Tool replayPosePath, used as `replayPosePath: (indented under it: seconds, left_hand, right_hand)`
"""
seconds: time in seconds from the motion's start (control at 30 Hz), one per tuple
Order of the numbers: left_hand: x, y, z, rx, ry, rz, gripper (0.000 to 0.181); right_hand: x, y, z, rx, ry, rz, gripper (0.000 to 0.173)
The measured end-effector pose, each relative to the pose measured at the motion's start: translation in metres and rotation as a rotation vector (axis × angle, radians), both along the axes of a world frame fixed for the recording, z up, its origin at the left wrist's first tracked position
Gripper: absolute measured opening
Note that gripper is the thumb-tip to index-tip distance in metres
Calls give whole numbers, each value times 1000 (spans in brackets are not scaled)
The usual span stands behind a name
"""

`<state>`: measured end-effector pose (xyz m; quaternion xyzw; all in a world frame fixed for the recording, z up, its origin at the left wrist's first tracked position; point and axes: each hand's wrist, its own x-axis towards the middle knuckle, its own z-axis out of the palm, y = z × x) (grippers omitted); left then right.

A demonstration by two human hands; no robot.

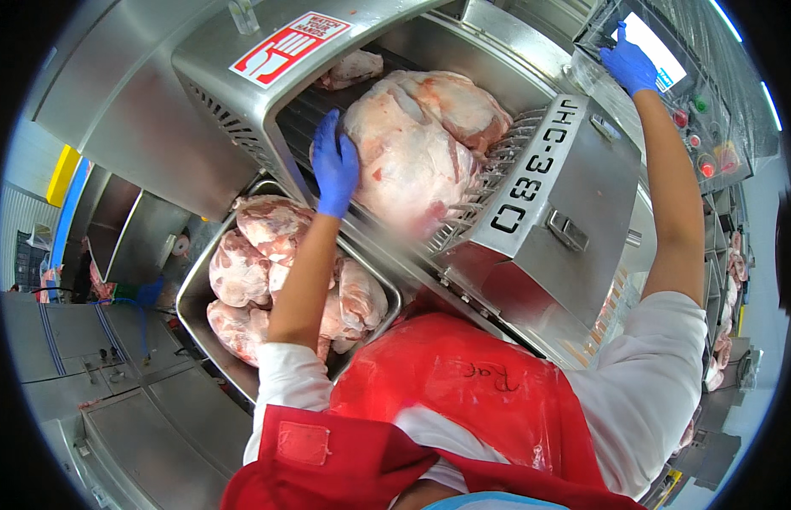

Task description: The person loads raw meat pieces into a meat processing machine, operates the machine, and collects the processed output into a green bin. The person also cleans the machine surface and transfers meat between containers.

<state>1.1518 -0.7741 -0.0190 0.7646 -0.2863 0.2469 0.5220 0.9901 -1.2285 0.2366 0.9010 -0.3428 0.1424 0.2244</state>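
My left hand [335,167], in a blue glove, lies against the left side of a large raw cut of meat [408,150] with a pale fat cover. The meat sits inside a stainless steel machine on a dark ribbed bed [300,124]. Its right side meets a row of metal prongs [475,191] below a steel block [561,210] with stencilled characters. At the upper right, my right hand [632,64], also gloved in blue, extends its index finger onto a lit touch screen [663,48]. Neither hand grasps anything.
A deep steel tub [193,312] of several raw meat pieces [242,271] stands under my left forearm. The machine's hood [207,54] carries a red hand-warning sticker [290,50]. Push buttons [706,167] sit below the screen. Another meat piece [354,69] lies farther inside.
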Motion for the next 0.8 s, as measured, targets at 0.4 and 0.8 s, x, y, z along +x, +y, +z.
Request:
replayPosePath:
  seconds: [0.4,0.8]
  left_hand:
    - [-115,160,-152,-135,251,69,31]
    - [-188,257,-260,183,702,336,29]
  right_hand:
    - [-1,72,19,49,-39,-188,33]
    - [-1,33,-3,-16,-148,-104,68]
